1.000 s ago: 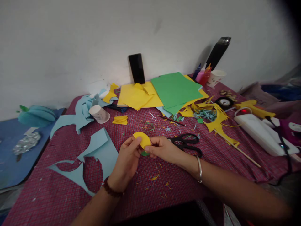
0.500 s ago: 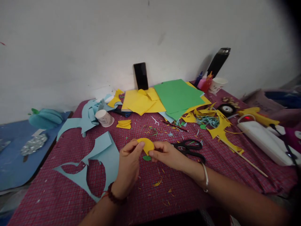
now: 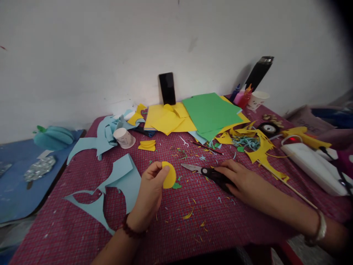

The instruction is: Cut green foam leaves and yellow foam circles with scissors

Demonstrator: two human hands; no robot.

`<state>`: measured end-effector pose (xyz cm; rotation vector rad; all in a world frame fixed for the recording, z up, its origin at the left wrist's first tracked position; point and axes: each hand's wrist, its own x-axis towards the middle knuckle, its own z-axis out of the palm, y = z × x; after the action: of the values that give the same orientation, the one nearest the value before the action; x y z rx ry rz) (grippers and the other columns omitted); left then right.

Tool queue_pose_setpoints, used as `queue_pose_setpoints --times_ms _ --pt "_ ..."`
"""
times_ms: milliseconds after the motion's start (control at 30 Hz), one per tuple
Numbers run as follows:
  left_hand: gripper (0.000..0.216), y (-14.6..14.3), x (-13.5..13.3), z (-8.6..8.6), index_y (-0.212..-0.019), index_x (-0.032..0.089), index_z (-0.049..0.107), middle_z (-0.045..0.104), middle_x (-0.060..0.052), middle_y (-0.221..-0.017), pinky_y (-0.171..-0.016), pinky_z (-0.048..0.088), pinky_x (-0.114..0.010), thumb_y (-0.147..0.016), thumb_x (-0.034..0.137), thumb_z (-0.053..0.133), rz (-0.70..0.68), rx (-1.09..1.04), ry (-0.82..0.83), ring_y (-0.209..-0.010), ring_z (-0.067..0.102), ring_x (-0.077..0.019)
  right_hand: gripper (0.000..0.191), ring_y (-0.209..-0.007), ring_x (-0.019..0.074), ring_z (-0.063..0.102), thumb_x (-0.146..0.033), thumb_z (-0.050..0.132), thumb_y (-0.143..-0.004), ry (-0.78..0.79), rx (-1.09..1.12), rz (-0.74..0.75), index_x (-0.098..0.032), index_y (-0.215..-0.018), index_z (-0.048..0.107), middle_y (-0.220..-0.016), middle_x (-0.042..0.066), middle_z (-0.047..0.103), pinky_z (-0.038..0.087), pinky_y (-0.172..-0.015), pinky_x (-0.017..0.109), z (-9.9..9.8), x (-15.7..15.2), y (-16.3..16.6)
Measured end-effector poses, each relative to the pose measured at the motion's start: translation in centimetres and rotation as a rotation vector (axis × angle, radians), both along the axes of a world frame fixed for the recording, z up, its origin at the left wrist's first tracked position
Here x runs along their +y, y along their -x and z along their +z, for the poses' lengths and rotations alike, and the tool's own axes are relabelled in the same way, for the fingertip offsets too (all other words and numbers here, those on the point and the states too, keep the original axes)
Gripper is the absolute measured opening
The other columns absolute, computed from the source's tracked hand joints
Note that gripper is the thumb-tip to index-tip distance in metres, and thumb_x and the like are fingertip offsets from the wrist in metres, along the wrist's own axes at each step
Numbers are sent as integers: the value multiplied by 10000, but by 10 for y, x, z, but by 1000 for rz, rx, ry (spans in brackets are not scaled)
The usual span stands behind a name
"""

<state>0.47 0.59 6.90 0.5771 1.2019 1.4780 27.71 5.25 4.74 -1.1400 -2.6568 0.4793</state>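
Note:
My left hand (image 3: 149, 191) pinches a small round yellow paper piece (image 3: 169, 176) just above the red checked cloth (image 3: 193, 228). A tiny green scrap (image 3: 176, 186) lies right below it. My right hand (image 3: 239, 180) rests on the black handles of the scissors (image 3: 205, 171), fingers curled over them; the blades point left toward the yellow piece.
Light blue cut sheets (image 3: 121, 176) lie left of my hands. Yellow sheets (image 3: 165, 119) and green sheets (image 3: 211, 112), a paper cup (image 3: 124, 137), a phone (image 3: 167, 88) against the wall and a yellow glue gun (image 3: 302, 134) on a white box stand further back. Paper scraps litter the cloth.
My right hand has let go of the yellow piece and moved right onto the scissors. My left hand keeps the yellow piece alone.

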Motion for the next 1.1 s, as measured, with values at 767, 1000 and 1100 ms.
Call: queue_pose_setpoints --times_ms 767,1000,1100 --pt "161 11 -2 8 -619 156 659 629 22 -579 -502 396 -180 -696 273 737 -195 14 -39 -509 526 -75 823 -753 145 490 -635 650 -730 991 622 210 -171 -1382 456 -977 65 569 408 -642 263 48 -3 61" --pt "191 14 0 4 -607 159 611 587 43 -526 -435 355 -166 -708 281 716 -125 58 -14 -445 493 -64 746 -683 127 467 -635 618 -758 973 704 167 -163 -1328 526 -884 53 582 380 -603 260 38 -2 66" --pt "187 13 0 5 -603 161 603 580 48 -525 -434 366 -164 -694 276 720 -91 48 8 -444 497 -64 718 -692 124 475 -609 644 -746 994 693 149 -186 -1318 543 -938 59 587 390 -603 255 37 -2 67"
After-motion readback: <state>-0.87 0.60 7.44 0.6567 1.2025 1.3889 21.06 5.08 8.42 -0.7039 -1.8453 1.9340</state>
